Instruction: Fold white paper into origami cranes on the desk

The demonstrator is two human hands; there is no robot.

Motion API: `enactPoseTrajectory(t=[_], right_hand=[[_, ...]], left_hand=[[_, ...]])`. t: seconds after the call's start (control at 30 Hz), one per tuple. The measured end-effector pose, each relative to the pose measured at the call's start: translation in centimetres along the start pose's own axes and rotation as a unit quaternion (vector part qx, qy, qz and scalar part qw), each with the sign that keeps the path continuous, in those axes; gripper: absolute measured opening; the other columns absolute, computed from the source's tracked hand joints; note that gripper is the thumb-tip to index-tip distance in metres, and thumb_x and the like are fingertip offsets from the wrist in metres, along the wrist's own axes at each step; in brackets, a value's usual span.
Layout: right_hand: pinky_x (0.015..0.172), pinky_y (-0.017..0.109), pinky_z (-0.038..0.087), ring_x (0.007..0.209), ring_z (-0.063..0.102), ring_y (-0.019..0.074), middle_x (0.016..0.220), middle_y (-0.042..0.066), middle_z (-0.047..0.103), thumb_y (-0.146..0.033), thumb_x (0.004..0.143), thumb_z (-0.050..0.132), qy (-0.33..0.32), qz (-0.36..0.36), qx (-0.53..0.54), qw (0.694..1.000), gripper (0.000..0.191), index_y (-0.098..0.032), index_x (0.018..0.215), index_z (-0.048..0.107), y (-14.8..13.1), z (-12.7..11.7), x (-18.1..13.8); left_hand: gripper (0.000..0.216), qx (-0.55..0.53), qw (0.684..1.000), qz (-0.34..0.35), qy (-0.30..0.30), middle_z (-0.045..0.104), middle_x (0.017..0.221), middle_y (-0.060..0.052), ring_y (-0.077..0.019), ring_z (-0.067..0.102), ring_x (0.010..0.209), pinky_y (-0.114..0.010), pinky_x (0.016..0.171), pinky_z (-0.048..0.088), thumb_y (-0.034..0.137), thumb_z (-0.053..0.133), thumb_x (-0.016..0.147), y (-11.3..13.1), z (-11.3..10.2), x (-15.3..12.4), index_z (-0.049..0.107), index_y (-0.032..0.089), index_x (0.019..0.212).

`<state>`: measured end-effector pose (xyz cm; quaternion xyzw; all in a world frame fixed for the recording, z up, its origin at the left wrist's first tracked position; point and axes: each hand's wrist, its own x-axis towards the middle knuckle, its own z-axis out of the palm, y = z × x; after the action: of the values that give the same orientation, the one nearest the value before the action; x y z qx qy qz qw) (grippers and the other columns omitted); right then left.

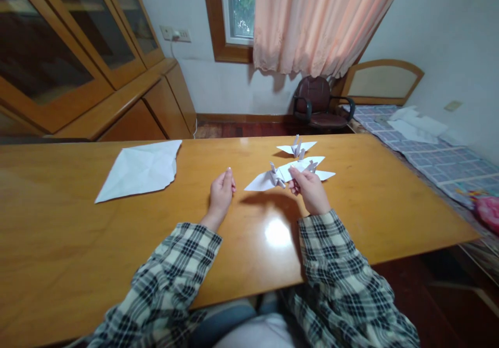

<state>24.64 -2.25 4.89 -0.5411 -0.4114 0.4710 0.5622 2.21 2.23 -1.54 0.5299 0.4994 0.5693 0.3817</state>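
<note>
My right hand pinches one wing of a white folded paper crane, holding it a little above the table, where its shadow falls. The crane's other wing points left, and its folded body sits between the two wings. Just behind it, partly hidden by my hand and the held wing, is a second paper crane. Farther back, another paper crane stands on the table with wings spread. My left hand is closed with the thumb on top, left of the held crane and apart from it; nothing shows in its fingers.
A creased white paper sheet with one ragged edge lies on the left of the wooden table. Beyond stand a cabinet, a dark office chair and a curtained window. A bed is along the right side.
</note>
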Motion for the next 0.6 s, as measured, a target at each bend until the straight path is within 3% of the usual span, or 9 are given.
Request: enactPoseTrajectory(t=[0.17, 0.33, 0.6], right_hand=[[0.044, 0.022, 0.033, 0.046, 0.047, 0.0087, 0.053, 0.002, 0.061, -0.066, 0.062, 0.078, 0.033, 0.043, -0.022, 0.998, 0.053, -0.016, 0.057, 0.06, 0.8, -5.1, -1.5], [0.045, 0.024, 0.029, 0.047, 0.042, 0.009, 0.053, 0.002, 0.06, -0.067, 0.066, 0.073, 0.065, 0.049, -0.095, 0.992, 0.054, -0.015, 0.055, 0.063, 2.4, -9.3, -2.2], [0.047, 0.026, 0.03, 0.048, 0.043, 0.0116, 0.055, 0.005, 0.063, -0.069, 0.071, 0.064, 0.126, 0.038, -0.211, 0.969, 0.056, -0.016, 0.054, 0.064, 4.6, -11.5, -0.4]], left_hand=[[0.053, -0.003, 1.0, -0.009, 0.003, 0.045, 0.048, 0.003, -0.0096, 0.042, 0.043, -0.021, 0.044, 0.034, 0.061, 0.044, 0.093, 0.0, 0.1, 0.1, 0.046, 0.02, 0.059], [0.053, 0.004, 1.0, -0.011, -0.004, 0.045, 0.048, 0.003, -0.0092, 0.042, 0.043, -0.02, 0.043, 0.033, 0.061, 0.044, 0.092, -0.2, 0.1, 0.1, 0.047, 0.02, 0.059], [0.051, 0.01, 1.0, -0.012, -0.006, 0.045, 0.049, 0.003, -0.0092, 0.041, 0.043, -0.02, 0.042, 0.032, 0.059, 0.044, 0.093, -0.1, -0.1, 0.1, 0.047, 0.02, 0.059]])
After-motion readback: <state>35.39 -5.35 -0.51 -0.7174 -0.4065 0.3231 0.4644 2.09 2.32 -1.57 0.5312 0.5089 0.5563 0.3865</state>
